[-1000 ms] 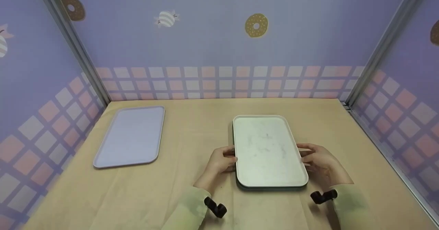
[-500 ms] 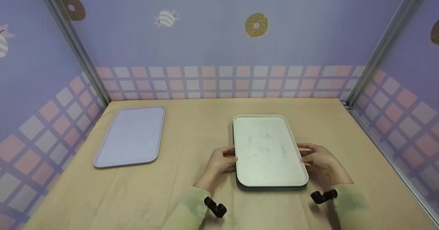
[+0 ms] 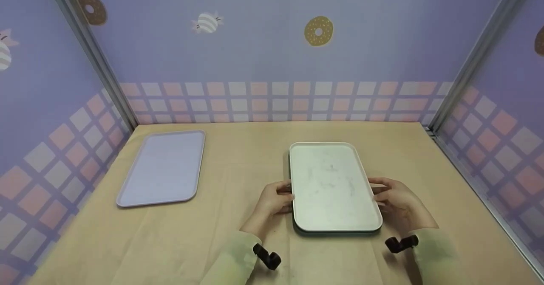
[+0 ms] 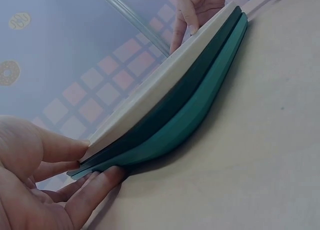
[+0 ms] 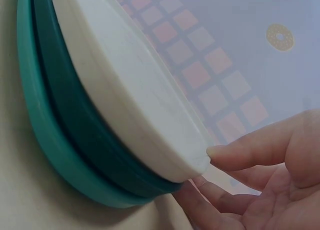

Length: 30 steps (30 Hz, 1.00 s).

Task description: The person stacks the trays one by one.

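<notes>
A white tray (image 3: 333, 187) lies on top of a dark green tray (image 4: 165, 105) and a lighter teal tray (image 4: 172, 141), forming a stack at the right of the table. My left hand (image 3: 274, 198) grips the stack's left edge. In the left wrist view its thumb is on the white rim and its lower fingers reach under the teal tray. On the opposite edge, my right hand (image 3: 393, 196) holds the stack, thumb against the white rim (image 5: 197, 172) and other fingers below it. Part of the right fingers is hidden behind the trays.
A lilac tray (image 3: 163, 170) lies flat at the table's left. Beige cloth (image 3: 238, 162) covers the table. Patterned purple walls (image 3: 263, 55) stand at the back and both sides, with metal posts (image 3: 476, 55) at the corners.
</notes>
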Available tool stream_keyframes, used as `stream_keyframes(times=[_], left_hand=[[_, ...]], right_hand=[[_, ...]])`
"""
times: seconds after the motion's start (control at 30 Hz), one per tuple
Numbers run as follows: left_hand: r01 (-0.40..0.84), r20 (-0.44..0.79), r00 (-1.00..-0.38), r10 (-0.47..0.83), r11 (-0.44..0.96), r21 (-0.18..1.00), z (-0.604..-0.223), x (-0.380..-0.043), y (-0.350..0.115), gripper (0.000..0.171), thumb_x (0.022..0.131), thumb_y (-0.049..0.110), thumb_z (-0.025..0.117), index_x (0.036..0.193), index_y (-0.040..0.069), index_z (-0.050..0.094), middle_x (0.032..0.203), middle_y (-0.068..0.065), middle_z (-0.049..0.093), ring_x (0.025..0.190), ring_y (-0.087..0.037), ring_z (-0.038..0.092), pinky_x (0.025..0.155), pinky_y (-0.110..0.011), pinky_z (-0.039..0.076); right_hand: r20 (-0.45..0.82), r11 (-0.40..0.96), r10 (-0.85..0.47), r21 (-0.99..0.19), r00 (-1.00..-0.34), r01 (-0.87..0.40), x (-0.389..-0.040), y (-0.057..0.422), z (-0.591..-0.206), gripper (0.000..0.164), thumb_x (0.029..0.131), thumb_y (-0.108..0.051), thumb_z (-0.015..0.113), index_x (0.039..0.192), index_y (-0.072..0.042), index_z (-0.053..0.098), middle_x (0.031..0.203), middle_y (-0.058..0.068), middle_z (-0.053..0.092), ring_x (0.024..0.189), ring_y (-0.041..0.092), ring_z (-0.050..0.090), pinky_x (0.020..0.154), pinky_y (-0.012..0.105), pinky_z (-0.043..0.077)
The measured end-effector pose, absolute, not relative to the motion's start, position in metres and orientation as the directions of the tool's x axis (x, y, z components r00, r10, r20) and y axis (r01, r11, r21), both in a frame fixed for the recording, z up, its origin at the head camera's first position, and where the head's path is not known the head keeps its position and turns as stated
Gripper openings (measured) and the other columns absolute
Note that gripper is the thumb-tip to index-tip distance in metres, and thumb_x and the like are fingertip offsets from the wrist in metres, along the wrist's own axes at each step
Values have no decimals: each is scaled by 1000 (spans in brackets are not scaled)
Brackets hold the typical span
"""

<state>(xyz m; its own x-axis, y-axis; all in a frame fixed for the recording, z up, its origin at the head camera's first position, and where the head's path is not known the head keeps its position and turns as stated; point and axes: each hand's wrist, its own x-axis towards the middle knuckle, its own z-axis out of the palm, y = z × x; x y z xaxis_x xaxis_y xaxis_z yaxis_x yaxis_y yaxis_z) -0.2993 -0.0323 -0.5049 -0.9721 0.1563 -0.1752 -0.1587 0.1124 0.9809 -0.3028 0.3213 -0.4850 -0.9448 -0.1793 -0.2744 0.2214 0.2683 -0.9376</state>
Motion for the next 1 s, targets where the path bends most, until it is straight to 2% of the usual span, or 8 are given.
stream_keyframes(times=[0.17,0.37,0.6,0.67,0.73,0.8,0.87,1.0], left_hand=[[-133,-157,-976,154,152,979,-505,-299,-33,51,92,-7,66,143,0,58,125,-21,68,93,-18,70,75,-36,65],[-111,-143,-977,158,194,975,-504,-300,-34,51,93,-4,67,143,0,58,126,-21,68,96,-19,71,76,-36,65],[-113,-149,-974,173,200,973,-500,-299,-35,52,93,-3,67,144,-2,56,129,-22,66,101,-21,71,82,-38,64],[-136,-167,-971,171,179,974,-497,-298,-35,52,95,-2,66,146,-2,54,132,-22,64,102,-22,71,84,-38,64],[-166,-192,-967,168,157,974,-493,-298,-37,51,98,1,64,147,-1,53,134,-22,62,103,-24,71,85,-38,64],[-185,-210,-963,168,151,971,-488,-297,-40,50,100,4,62,149,1,51,136,-20,61,105,-26,71,85,-38,64],[-184,-209,-962,175,148,972,-483,-298,-46,50,102,6,60,150,1,49,137,-20,61,109,-28,71,87,-39,63],[-142,-167,-969,183,141,980,-475,-299,-64,49,103,8,57,151,-2,47,138,-24,59,116,-36,68,92,-40,62]], right_hand=[[-301,295,-142,-922,-943,250,-304,320,-484,73,90,8,62,157,4,34,148,33,51,103,14,70,82,29,59],[-291,280,-147,-929,-945,243,-305,321,-485,71,90,9,61,156,6,34,142,29,58,98,13,70,78,28,59],[-306,261,-159,-930,-939,259,-302,318,-478,66,97,0,57,158,6,29,142,24,60,98,11,71,83,29,60],[-297,285,-147,-926,-944,247,-301,315,-474,65,101,-6,55,159,6,26,145,27,57,104,14,70,85,28,58],[-284,305,-133,-923,-950,233,-300,309,-469,65,105,-10,52,160,6,21,150,31,50,117,25,68,94,32,57],[-259,340,-107,-917,-960,209,-297,303,-463,64,107,-12,49,161,6,19,159,36,33,133,38,57,106,40,53],[-217,372,-84,-912,-972,172,-295,296,-457,63,107,-12,48,160,6,21,161,38,27,145,48,42,115,51,45],[-123,406,-62,-909,-990,88,-290,281,-449,59,105,-10,50,157,7,28,161,37,26,149,51,31,121,61,35]])
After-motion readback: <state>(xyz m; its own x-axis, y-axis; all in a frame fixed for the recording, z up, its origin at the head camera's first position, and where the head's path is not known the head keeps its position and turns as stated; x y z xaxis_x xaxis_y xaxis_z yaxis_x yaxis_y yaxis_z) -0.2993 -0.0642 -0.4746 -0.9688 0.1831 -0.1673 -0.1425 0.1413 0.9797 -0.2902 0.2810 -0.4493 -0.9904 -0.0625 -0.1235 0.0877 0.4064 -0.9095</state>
